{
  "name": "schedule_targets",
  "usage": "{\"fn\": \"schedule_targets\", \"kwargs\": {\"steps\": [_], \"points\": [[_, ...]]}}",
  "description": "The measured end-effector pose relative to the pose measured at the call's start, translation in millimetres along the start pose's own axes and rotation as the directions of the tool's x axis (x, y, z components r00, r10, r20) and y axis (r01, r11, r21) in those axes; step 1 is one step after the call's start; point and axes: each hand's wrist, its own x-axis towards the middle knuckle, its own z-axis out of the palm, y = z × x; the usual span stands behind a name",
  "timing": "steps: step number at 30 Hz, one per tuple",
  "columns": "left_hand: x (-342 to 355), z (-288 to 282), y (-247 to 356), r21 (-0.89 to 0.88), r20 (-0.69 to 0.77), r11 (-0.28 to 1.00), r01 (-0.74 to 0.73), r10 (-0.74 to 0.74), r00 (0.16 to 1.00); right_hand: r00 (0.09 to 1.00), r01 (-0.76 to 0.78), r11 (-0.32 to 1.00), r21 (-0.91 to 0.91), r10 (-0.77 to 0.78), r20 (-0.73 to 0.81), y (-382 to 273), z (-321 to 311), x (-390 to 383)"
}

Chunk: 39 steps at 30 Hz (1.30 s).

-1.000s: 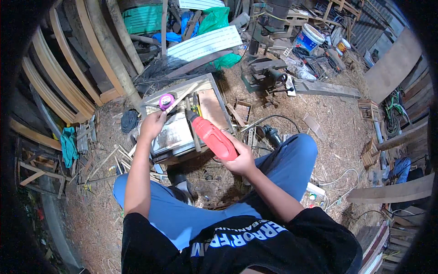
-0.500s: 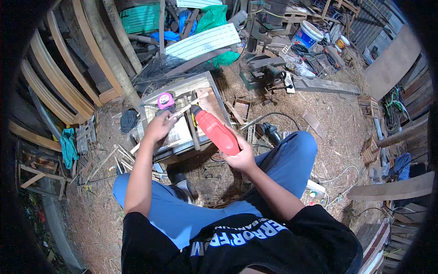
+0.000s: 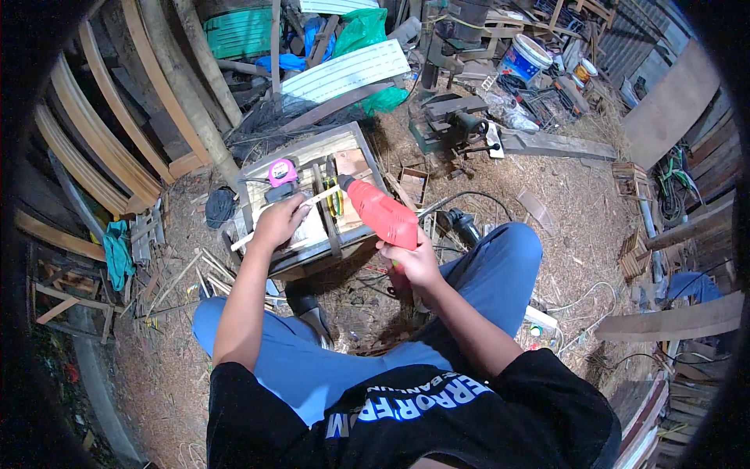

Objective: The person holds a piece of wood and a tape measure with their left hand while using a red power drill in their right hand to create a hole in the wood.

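My left hand [image 3: 279, 223] pinches a thin pale wooden stick [image 3: 323, 195] above a wooden box [image 3: 258, 168]. My right hand [image 3: 414, 264] is wrapped around the grip of a red power drill [image 3: 381, 211], tilted up and left. The drill's dark chuck is close to the stick's far end; whether they touch I cannot tell. Beyond my left hand, a pink tape measure [image 3: 282, 172] lies on the box. Pliers with yellow-and-black handles [image 3: 335, 202] lie under the stick, beside a long dark-handled tool [image 3: 329, 222].
A metal bench vise [image 3: 457, 121] stands ahead to the right, near a small wooden box [image 3: 412, 184]. A black cable [image 3: 476, 195] curves over the shavings-covered floor. Curved wooden pieces [image 3: 98, 133] lean at left. A white-and-blue bucket [image 3: 525, 60] stands far right.
The stick has shifted down and left, so its near end now sticks out past my left hand. The drill has moved slightly right, and its grip has turned into view.
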Motion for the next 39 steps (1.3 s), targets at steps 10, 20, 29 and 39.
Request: {"fn": "schedule_targets", "kwargs": {"steps": [10,20,29,39], "points": [[5.7,-3.1,2.9,0.055,0.001,0.998,0.038,-0.038,0.999,0.939,-0.341,0.808,0.48,0.311,0.144,-13.1,-3.9,-1.2],[2.7,-8.3,10.7,0.05,-0.01,0.999,-0.016,0.016,1.0,0.996,0.089,0.981,-0.174,-0.083,0.039,-20.7,-1.2,0.1],[-2.0,-0.9,11.3,0.045,-0.154,0.997,-0.06,0.066,0.986,0.984,-0.172,0.934,-0.313,0.177,-0.01,-22.4,-6.4,-5.1],[2.4,-3.4,31.8,0.091,-0.086,0.996,0.008,0.0,0.996,0.978,-0.209,0.965,0.157,0.209,0.021,-23.5,1.9,-7.2]]}}
